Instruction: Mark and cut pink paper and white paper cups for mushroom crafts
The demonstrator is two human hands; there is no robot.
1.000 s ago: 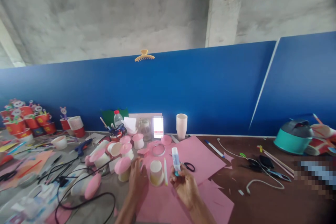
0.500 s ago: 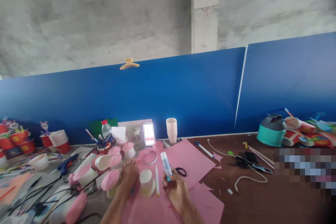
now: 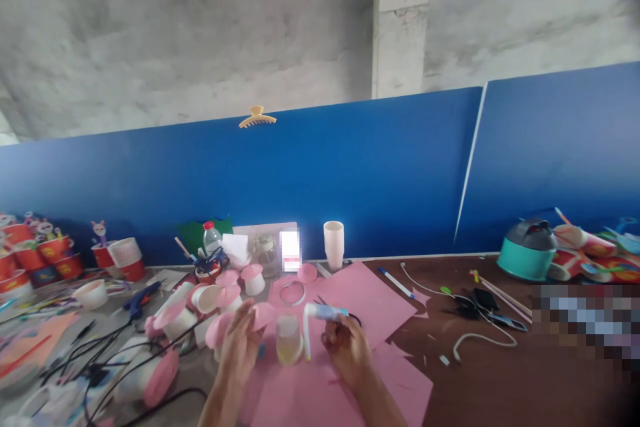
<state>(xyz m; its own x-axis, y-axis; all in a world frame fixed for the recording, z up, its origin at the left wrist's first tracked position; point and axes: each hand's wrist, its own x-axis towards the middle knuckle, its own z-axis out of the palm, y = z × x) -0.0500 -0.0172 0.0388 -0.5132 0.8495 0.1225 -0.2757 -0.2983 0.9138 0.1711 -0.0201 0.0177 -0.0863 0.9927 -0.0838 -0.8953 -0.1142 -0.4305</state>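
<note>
My left hand is closed on a round piece of pink paper, raised above the pink sheets. In my right hand a glue stick lies nearly level, its white end pointing left. Between the hands a pale paper cup stands on the pink paper. A white pen with a yellow end lies beside the cup. Behind the glue stick, scissors are partly hidden. A clear ring rests on the paper farther back.
Several white cups topped with pink discs crowd the left, near black cables and a blue glue gun. A stack of cups stands at the back. On the right are a white cable and a teal container.
My left hand has lifted the round pink paper from the table. The glue stick has tilted from upright to nearly level in my right hand. The view has shifted slightly left.
</note>
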